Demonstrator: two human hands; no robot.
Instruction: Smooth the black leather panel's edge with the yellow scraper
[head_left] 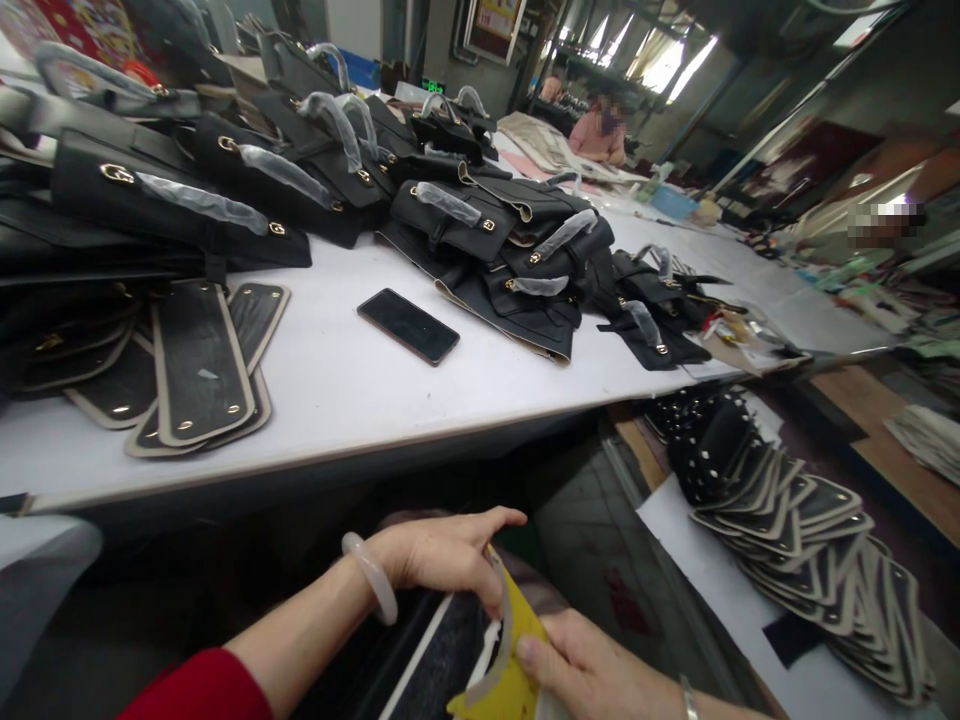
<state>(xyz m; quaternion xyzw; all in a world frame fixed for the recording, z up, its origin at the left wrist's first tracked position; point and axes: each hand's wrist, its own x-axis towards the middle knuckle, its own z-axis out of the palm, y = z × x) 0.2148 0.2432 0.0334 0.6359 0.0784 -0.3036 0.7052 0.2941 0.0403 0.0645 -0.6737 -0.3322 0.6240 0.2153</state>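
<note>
Nearly closed, the right hand's grip (570,655) pinches a bendy yellow piece (495,698), thumb on top. Left hand (446,555) touches its upper end, 1 finger poking out; I can't tell how tight. The yellow piece is below the near edge of the counter (315,400). It curves, with a pale band. Its bend seems to call for 2 steady hands.
</note>
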